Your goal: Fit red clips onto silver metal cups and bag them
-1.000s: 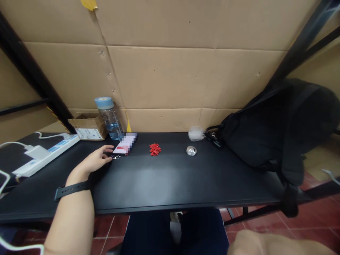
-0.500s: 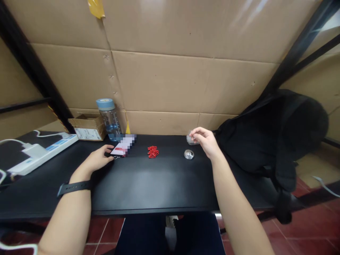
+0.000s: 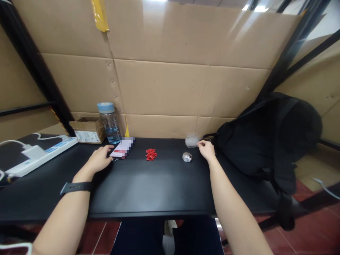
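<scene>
On the black table (image 3: 148,187), the right hand (image 3: 206,150) pinches the edge of a small clear plastic bag (image 3: 191,141) lying near the black backpack (image 3: 268,138), while the left hand (image 3: 99,160) rests loosely open, fingertips touching a card (image 3: 120,151) left of the red paper clips (image 3: 151,154).

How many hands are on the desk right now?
2. The left hand rests by the card on the desk's left side; the right hand pinches the clear bag beside the black backpack.
</scene>
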`<state>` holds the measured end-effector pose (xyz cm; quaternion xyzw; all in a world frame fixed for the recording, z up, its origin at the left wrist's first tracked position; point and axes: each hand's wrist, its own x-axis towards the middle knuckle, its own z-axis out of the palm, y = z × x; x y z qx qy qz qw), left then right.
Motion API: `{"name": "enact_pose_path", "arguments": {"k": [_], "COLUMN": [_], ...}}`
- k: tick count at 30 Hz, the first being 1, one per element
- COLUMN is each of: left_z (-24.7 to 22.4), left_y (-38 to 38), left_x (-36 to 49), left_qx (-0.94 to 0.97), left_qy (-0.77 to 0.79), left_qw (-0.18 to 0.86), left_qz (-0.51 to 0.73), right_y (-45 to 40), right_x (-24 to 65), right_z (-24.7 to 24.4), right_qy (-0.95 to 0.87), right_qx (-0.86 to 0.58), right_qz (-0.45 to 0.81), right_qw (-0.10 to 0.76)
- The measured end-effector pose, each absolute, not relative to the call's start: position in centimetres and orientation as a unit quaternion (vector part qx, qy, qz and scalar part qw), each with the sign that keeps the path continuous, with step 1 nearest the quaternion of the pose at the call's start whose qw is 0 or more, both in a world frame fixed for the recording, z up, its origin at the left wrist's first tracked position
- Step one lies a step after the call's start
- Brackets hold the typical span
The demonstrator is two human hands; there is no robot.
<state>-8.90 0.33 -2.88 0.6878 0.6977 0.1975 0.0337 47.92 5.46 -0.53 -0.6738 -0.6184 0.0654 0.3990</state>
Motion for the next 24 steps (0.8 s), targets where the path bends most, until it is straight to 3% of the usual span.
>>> {"name": "enact_pose_path", "arguments": {"k": [6,12,16,24], "left_z": [-1.0,-0.6,-0.1,2.6], "left_y": [-1.1,-1.4,-1.2,1.4], "left_x": [-3.6,1.1,4.2,8.1], "left_qx": [0.657,0.729,0.783,0.753], "left_qy": [0.718,0.598,0.503,0.496], "left_qw": [-0.032,-0.044,-0.02,-0.005], "left_qz": [0.23,0.33,0.366,0.434], "right_y": [5.9,5.9,6.1,6.6], "right_x": [46.7,46.5,46.5,46.0], "right_z": [-1.3,-1.2,-1.6,-1.8], "right_qy": [-0.71,-0.707,-0.71,-0.724], "right_qx": [-0.636,-0.641,-0.64,-0.627], "right_qz": [0.025,0.046,-0.003,-0.063], "right_qw": [0.302,0.295,0.294,0.283]}}
